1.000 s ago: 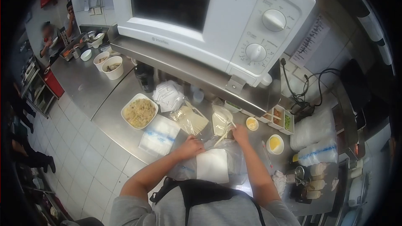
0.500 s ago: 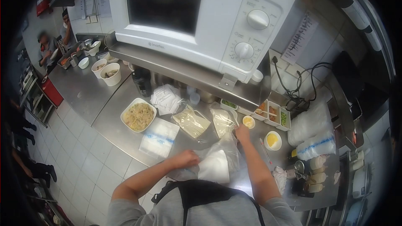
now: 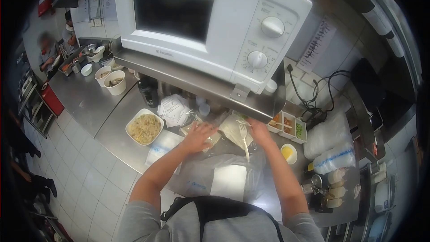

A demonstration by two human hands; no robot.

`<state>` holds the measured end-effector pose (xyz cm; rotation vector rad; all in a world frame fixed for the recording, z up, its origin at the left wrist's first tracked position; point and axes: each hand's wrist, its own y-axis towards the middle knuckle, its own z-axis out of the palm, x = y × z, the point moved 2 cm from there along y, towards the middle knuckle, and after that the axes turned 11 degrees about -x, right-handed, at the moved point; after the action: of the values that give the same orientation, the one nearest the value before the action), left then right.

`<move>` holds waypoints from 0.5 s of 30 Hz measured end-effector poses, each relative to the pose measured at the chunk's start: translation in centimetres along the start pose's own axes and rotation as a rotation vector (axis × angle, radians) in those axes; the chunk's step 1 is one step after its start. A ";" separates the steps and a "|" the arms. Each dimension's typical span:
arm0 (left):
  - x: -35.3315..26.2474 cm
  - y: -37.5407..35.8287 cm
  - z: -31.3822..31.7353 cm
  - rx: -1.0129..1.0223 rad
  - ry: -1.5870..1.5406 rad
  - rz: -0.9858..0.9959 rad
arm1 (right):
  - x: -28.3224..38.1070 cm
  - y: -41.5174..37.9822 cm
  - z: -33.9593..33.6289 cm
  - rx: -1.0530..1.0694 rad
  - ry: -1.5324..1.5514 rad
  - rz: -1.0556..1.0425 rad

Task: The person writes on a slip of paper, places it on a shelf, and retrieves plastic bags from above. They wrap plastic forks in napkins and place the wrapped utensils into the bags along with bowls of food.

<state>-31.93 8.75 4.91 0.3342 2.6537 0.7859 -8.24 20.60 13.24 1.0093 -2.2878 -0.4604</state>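
Observation:
My left hand is open, fingers spread over a clear plastic-wrapped packet that it partly covers. At the upper right edge of a second pale packet in clear film is my right hand; its fingertips are blurred, and I cannot make out whether they grip the film. A pale plastic fork lies on this second packet, tines toward the shelf. Close to my body, a translucent plastic bag lies flat with a white paper sheet on it.
A bowl of fried rice stands left, beside a white-and-blue packet. The microwave sits on a low steel shelf. Right are topping containers, a yellow-filled bowl and sauce bottles. Two people stand far left.
My left hand has moved forward from the bag to the wrapped packet and spread its fingers. My right hand has shifted slightly forward. The bag lies flatter, and the fork now shows clearly.

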 end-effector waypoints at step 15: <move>2.1 0.0 3.4 -0.033 0.390 -0.353 | -9.4 0.1 4.5 0.225 -0.337 0.108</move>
<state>-32.47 11.09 1.68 -0.3244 2.9257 0.8435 -6.11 28.10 6.37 0.9653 -2.7310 -0.3544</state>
